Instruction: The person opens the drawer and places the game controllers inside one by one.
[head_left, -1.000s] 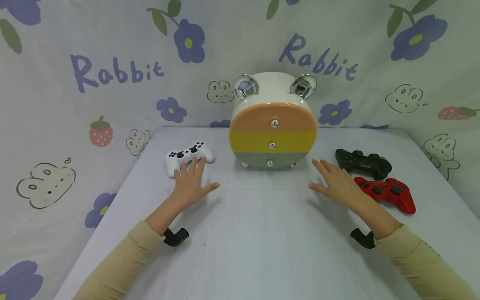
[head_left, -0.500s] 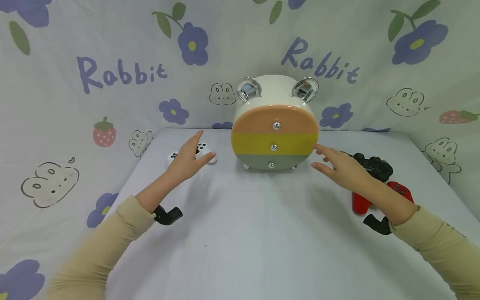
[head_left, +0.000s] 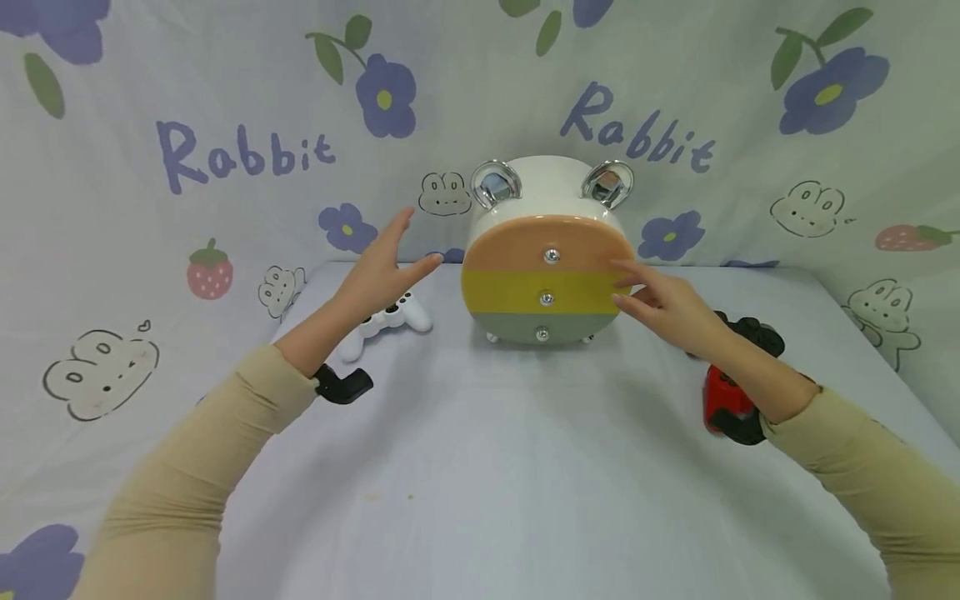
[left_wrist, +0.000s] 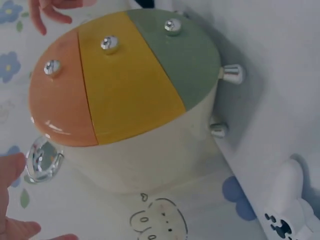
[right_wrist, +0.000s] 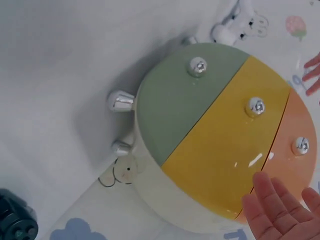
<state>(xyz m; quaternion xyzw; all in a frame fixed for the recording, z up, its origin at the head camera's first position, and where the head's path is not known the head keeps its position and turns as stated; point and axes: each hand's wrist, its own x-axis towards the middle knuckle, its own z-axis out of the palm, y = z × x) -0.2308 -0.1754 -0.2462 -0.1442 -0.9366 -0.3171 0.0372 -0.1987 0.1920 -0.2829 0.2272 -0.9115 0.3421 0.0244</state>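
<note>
A small oval drawer cabinet [head_left: 495,292] with orange, yellow and green drawer fronts stands at the back of the table. Each front has one silver knob [head_left: 547,298], and two silver ears top the white body. My left hand [head_left: 375,271] hovers to the cabinet's left, fingers extended and thumb apart, holding nothing. In front of the cabinet's right side is my right hand [head_left: 675,312], its fingers loosely bent and nothing in them. In the right wrist view its fingertips [right_wrist: 262,180] overlap the yellow and orange fronts; whether they touch is unclear.
Beyond my left hand a white game controller [head_left: 390,321] lies on the white table [head_left: 525,467], partly covered. A black controller [head_left: 753,333] and a red controller [head_left: 723,400] lie partly behind my right forearm. A patterned curtain [head_left: 247,67] hangs behind.
Both hands have lifted from low over the table. The left rose up and away from above the white controller; the right moved up to the cabinet's right side. The drawers look unchanged.
</note>
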